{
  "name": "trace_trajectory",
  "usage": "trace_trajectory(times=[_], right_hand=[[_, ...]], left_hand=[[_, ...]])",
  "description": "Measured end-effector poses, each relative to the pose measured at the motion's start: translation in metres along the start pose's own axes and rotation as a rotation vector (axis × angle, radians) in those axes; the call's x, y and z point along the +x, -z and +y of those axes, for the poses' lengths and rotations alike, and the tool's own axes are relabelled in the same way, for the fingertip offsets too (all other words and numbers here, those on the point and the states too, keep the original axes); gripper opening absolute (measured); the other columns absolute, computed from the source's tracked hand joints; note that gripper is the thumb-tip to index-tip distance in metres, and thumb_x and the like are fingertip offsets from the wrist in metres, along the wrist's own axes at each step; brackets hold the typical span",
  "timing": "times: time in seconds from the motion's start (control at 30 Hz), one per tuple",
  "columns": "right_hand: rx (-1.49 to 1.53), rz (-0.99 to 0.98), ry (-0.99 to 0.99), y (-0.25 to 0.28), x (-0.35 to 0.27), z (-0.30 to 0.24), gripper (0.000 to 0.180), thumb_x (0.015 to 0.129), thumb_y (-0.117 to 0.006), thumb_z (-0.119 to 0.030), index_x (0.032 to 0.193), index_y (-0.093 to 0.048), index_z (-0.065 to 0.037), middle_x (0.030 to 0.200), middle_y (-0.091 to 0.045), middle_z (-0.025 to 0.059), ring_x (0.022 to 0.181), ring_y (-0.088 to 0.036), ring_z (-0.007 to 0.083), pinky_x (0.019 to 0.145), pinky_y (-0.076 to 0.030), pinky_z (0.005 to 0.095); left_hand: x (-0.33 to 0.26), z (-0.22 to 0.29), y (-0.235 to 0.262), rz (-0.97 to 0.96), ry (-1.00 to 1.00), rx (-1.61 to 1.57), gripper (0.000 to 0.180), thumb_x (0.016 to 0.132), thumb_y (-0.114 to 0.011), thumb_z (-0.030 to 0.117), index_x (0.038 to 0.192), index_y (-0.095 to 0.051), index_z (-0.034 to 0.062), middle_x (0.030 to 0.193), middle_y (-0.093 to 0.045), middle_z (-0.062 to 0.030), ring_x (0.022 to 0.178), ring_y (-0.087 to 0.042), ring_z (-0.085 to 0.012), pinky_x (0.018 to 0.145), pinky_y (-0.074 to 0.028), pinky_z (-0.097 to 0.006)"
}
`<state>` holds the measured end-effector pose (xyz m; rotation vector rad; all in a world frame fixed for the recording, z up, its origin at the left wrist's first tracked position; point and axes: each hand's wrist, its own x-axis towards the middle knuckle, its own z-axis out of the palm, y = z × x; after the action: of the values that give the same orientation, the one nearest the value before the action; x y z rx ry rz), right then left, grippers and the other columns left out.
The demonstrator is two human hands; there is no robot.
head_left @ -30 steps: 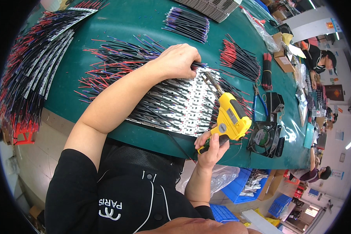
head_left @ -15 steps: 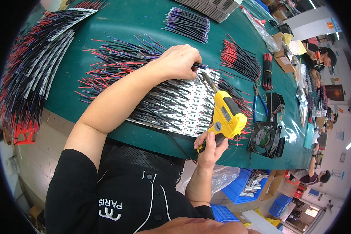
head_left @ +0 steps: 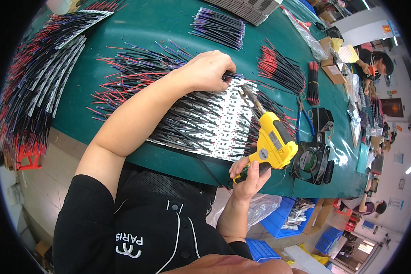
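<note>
My right hand [head_left: 250, 179] is wrapped round the grip of a yellow soldering gun [head_left: 275, 139], its metal tip just right of the upper part of some white circuit boards [head_left: 226, 119]. The boards lie in rows, with black, red and purple wires [head_left: 128, 86] fanning out to the left and more to the right. At the boards' far end, my left hand [head_left: 210, 72] is closed in a pinch on a dark wire [head_left: 233, 75]. Its fingertips are partly hidden, and my left forearm crosses above the wires.
On the green table [head_left: 137, 25] lie a purple-tipped wire bundle [head_left: 218, 28], red-ended black wires [head_left: 283, 68], pliers [head_left: 305, 119] and a black fan [head_left: 308, 160]. More wired boards [head_left: 61, 68] are heaped left. A blue bin [head_left: 270, 226] stands below the edge. People work at the far right.
The soldering gun has shifted right and slightly toward me with my right hand, its tip drawing away from my left fingers. My left hand has hardly moved.
</note>
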<state>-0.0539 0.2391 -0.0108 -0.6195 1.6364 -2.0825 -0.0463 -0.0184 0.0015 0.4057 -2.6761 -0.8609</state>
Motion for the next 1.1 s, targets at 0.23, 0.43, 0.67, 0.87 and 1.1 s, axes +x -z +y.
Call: trace_trajectory(times=[0.23, 0.43, 0.67, 0.87, 1.1], right_hand=[[0.006, -0.006, -0.018, 0.001, -0.001, 0.004, 0.031, 0.089, -0.046, -0.020, 0.104, -0.041, 0.006, 0.053, -0.043, 0.0077, 0.039, -0.040, 0.0134, 0.039, -0.038, 0.0250], [-0.027, -0.025, -0.033, 0.002, 0.000, 0.004, 0.028, 0.090, -0.045, -0.019, 0.102, -0.041, 0.006, 0.053, -0.044, 0.0077, 0.039, -0.041, 0.0127, 0.038, -0.038, 0.0247], [0.006, -0.103, -0.027, 0.008, 0.000, 0.007, 0.024, 0.087, -0.047, -0.006, 0.108, -0.039, 0.004, 0.056, -0.048, 0.0074, 0.042, -0.044, 0.0122, 0.040, -0.040, 0.0240], [0.092, -0.046, -0.018, 0.004, -0.001, -0.003, 0.027, 0.089, -0.044, -0.010, 0.111, -0.039, 0.004, 0.057, -0.047, 0.0078, 0.043, -0.043, 0.0123, 0.040, -0.040, 0.0245], [-0.014, -0.004, -0.019, 0.000, 0.001, -0.001, 0.041, 0.089, -0.044, -0.020, 0.115, -0.038, 0.010, 0.052, -0.043, 0.0071, 0.038, -0.040, 0.0128, 0.038, -0.037, 0.0243]], left_hand=[[0.001, 0.003, 0.008, -0.080, 0.039, -0.069, 0.024, 0.064, -0.066, 0.011, 0.085, -0.065, 0.0003, 0.079, -0.062, -0.0171, 0.080, -0.059, -0.0315, 0.072, -0.047, -0.036], [0.002, 0.005, 0.007, -0.116, 0.031, -0.016, 0.024, 0.064, -0.067, 0.011, 0.085, -0.065, 0.0002, 0.081, -0.062, -0.0165, 0.081, -0.059, -0.0311, 0.073, -0.047, -0.036], [0.003, -0.001, 0.001, -0.071, -0.062, 0.024, 0.026, 0.064, -0.067, 0.011, 0.088, -0.065, 0.0007, 0.083, -0.062, -0.0152, 0.082, -0.059, -0.0310, 0.074, -0.047, -0.037], [0.002, -0.001, 0.003, -0.086, -0.069, 0.034, 0.026, 0.064, -0.067, 0.011, 0.088, -0.065, 0.0004, 0.083, -0.062, -0.0149, 0.083, -0.059, -0.0308, 0.074, -0.046, -0.037], [0.002, 0.000, 0.003, -0.082, -0.059, 0.020, 0.027, 0.064, -0.067, 0.011, 0.088, -0.065, -0.0001, 0.084, -0.062, -0.0153, 0.083, -0.059, -0.0312, 0.074, -0.046, -0.037]])
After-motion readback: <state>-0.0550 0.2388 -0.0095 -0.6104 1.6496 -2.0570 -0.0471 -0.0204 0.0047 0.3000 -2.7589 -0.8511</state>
